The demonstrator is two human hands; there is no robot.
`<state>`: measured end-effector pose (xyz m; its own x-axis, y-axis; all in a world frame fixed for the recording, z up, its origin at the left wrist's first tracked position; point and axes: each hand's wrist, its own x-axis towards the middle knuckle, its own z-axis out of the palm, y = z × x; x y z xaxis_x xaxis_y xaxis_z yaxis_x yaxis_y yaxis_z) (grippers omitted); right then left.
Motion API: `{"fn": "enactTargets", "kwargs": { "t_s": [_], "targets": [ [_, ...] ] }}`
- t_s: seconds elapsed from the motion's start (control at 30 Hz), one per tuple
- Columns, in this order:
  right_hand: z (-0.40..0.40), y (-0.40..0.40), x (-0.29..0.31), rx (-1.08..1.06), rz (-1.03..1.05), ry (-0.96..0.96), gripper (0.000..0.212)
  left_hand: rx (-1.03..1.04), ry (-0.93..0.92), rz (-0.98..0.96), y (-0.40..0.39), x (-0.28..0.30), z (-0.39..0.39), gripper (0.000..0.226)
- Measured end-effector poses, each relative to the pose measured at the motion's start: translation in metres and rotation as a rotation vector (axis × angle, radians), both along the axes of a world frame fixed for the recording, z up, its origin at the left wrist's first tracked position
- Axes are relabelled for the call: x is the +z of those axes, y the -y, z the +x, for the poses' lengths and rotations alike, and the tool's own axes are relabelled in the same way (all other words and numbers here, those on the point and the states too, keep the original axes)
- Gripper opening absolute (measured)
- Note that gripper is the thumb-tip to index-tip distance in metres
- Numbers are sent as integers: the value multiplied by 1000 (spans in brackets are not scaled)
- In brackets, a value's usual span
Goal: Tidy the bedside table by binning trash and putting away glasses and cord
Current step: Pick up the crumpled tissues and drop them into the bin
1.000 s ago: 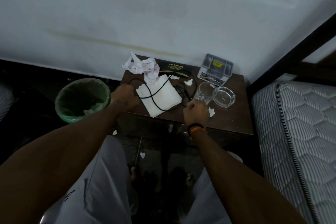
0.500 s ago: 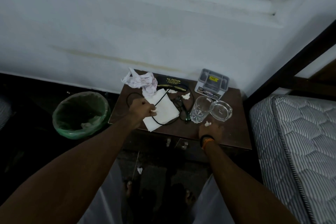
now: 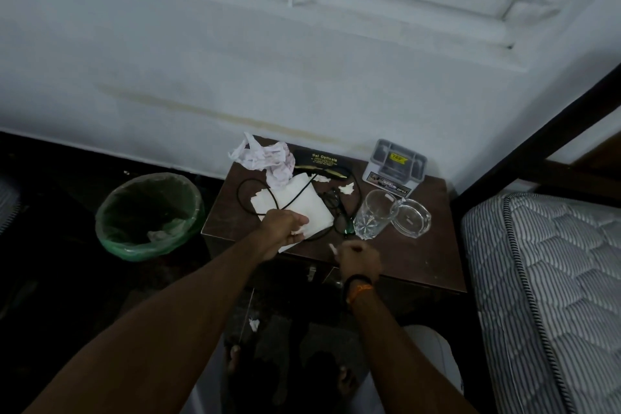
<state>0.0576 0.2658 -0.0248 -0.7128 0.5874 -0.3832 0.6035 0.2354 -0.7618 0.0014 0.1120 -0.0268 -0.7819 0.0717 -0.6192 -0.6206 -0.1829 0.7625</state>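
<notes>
Bedside table (image 3: 416,255) at frame centre, with both hands collecting paper trash.

The left hand (image 3: 284,228) is pinching the lower edge of one flat white napkin (image 3: 295,203); the right hand (image 3: 358,257), lower centre, is curling round what appears to be a small paper scrap (image 3: 332,248), though dim light makes this uncertain. One black cord (image 3: 255,198) is looping over the napkin, so lifting the limp, light sheet is likely dragging the cord; sliding it out sideways seems safer. One crumpled paper wad (image 3: 265,158) is lying at the upper left of the tabletop: soft, graspable anywhere. One pair of glasses (image 3: 339,212), fragile, is best taken by the frame, beside one glasses case (image 3: 319,160). One tumbler (image 3: 374,213) and one ashtray (image 3: 411,217) are standing right of centre. One green bin (image 3: 148,215) is waiting at left.
</notes>
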Motion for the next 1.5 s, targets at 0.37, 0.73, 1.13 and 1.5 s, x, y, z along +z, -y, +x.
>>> {"fn": "enactTargets", "kwargs": {
  "t_s": [0.37, 0.73, 1.13, 1.5],
  "targets": [
    [-39, 51, 23, 200, -2, -190, 8, -171, -134, 177, 10, 13, 2, 29],
    [-98, 44, 20, 344, 274, -170, 22, 53, -151, 143, 8, -1, -47, 4],
    [-167, 16, -13, 414, 587, 145, 40, 219, -21, 196, 29, 0, -85, 22],
    [-171, 18, -8, 409, 622, -30, 16, 190, 41, 251, 50, 1, -89, 30]
  ]
}}
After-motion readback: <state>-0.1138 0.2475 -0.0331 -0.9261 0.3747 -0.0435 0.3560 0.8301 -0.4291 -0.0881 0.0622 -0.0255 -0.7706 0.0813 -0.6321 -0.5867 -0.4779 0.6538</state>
